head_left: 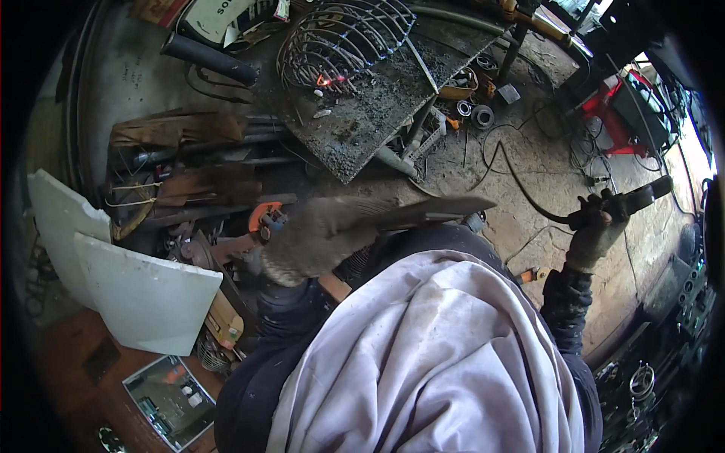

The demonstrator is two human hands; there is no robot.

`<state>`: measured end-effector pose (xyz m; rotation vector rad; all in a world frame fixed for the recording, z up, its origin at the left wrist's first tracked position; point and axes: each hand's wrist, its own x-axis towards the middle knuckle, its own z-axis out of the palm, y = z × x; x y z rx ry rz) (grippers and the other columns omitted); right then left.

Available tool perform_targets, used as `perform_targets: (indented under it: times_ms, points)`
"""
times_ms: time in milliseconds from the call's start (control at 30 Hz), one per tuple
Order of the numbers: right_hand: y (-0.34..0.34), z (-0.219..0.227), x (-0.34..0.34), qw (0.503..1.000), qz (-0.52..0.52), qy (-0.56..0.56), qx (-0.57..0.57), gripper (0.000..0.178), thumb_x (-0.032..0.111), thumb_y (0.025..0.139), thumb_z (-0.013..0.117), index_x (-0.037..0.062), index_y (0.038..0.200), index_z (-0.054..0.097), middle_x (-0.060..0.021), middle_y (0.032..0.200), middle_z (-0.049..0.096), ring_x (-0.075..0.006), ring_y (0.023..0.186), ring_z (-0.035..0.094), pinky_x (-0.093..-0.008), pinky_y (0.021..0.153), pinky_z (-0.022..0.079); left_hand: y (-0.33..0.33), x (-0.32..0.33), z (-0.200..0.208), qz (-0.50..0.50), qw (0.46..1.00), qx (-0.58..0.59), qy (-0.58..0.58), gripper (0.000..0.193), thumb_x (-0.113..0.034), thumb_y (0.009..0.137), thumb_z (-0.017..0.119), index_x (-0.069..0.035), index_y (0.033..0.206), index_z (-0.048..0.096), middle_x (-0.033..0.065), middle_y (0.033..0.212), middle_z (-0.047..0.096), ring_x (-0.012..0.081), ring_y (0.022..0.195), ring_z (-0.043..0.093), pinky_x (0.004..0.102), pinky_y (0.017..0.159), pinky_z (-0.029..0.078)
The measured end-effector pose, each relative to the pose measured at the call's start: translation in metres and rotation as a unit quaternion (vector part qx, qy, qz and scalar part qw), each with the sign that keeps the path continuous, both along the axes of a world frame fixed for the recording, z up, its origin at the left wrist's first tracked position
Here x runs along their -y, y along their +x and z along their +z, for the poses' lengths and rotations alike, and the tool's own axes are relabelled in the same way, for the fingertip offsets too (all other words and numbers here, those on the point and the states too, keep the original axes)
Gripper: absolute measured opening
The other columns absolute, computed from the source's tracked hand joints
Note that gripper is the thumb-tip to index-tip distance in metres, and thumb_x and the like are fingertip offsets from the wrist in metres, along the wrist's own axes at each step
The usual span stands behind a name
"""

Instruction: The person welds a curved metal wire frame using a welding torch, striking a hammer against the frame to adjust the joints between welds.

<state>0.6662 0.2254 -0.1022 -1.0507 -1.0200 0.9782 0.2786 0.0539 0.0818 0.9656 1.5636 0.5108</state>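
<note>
A thick grey glove covers my left hand (313, 238), blurred by motion, in front of my body. It is closed on a dark flat panel (434, 211), seen nearly edge-on and pointing right. Out to the right, my gloved right hand (593, 238) grips a black welding electrode holder (642, 198), whose black cable (521, 181) trails back across the floor. Away from both hands, on a metal worktable (343, 155), rests a rounded cage of bent metal rods (340, 41). A spot low on the cage glows red-orange (325, 80).
Grit covers the worktable. Metal rings (482, 115) and loose cables lie on the floor beyond it. A red and dark machine (619, 113) stands far right. To my left are pale broken panels (143, 291), pipes, brown cloth (208, 185) and an orange clamp-like tool (264, 217).
</note>
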Motion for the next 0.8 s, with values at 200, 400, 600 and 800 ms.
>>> perform_targets:
  times_ms: [200,400,600,800]
  points:
    - [0.036,0.023,-0.069,0.994,-0.016,0.068,0.085,0.078,0.066,0.078,0.074,0.0010,0.114,0.050,-0.0052,0.087,0.056,-0.0143,0.067,0.060,-0.0287,0.061,0.054,0.018,-0.004,-0.027,-0.086,0.971,-0.132,0.178,0.039,-0.005,0.091,0.062,-0.002,0.130,0.062,0.0112,0.119,0.069,0.0178,0.107,0.064,0.0300,0.094,0.049]
    - [0.020,0.097,-0.127,0.979,-0.001,0.196,0.064,0.051,0.016,0.087,0.072,0.0025,0.133,0.054,-0.0066,0.108,0.064,-0.0159,0.096,0.063,-0.0326,0.081,0.056,0.013,-0.018,-0.044,-0.020,0.991,0.009,0.130,0.038,-0.012,0.094,0.062,-0.001,0.130,0.061,0.0141,0.118,0.069,0.0213,0.108,0.065,0.0333,0.095,0.049]
    - [0.067,0.153,-0.205,0.914,-0.084,0.299,0.260,0.052,0.022,0.087,0.074,0.0026,0.131,0.056,-0.0062,0.105,0.066,-0.0179,0.094,0.065,-0.0322,0.081,0.056,0.009,-0.062,-0.046,-0.102,0.963,-0.057,0.244,0.038,-0.016,0.095,0.061,0.000,0.130,0.061,0.0089,0.112,0.070,0.0134,0.095,0.064,0.0296,0.084,0.051]
    - [0.063,0.154,-0.335,0.846,-0.144,0.365,0.362,0.039,0.028,0.093,0.065,0.0046,0.124,0.059,-0.0077,0.102,0.066,-0.0204,0.093,0.065,-0.0324,0.080,0.052,0.017,-0.060,-0.051,0.050,0.992,-0.041,0.111,0.035,-0.015,0.095,0.062,-0.003,0.127,0.064,0.0090,0.100,0.072,0.0142,0.083,0.065,0.0294,0.075,0.051]
